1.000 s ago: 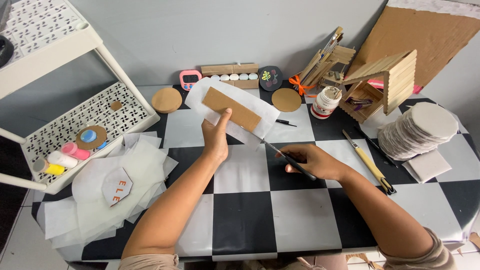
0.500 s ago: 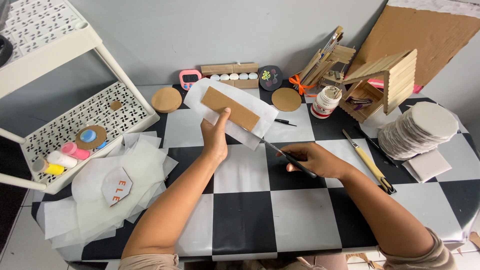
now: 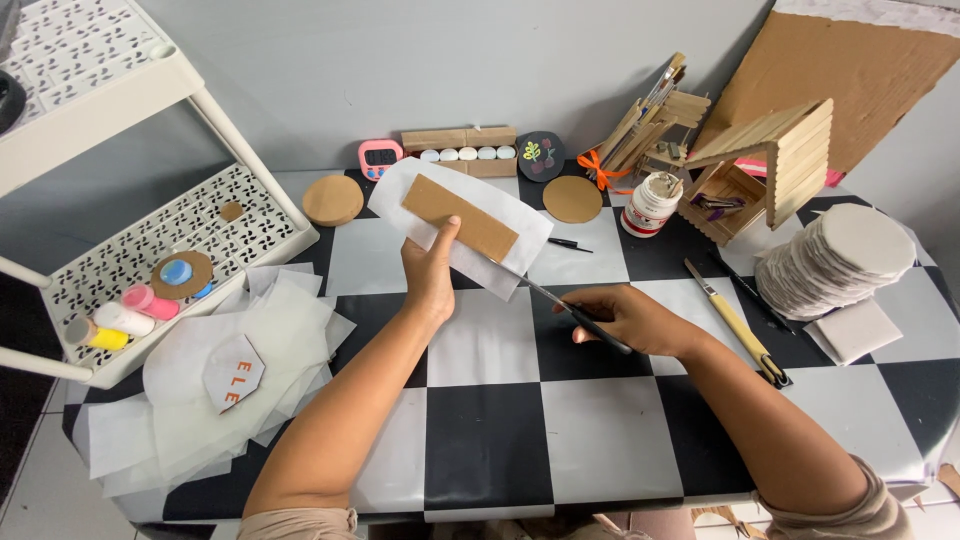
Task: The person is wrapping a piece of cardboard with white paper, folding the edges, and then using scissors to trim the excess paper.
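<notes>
So the left hand (image 3: 430,275) is pinching a white sheet of paper (image 3: 520,225) with a brown rectangular cardboard strip (image 3: 462,217) lying on it, holding both up above the black-and-white checkered table (image 3: 480,440). The right hand (image 3: 630,318) is gripping thin dark scissors (image 3: 560,302), fingers curled closed, blade tip touching the paper's lower edge. A yellow-handled utility knife (image 3: 735,322) is lying just to the right.

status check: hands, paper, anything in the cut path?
Left hand holds white paper with cardboard strip on it. Right hand grips scissors, tips at paper's lower edge. Nothing in the cut path.
</notes>
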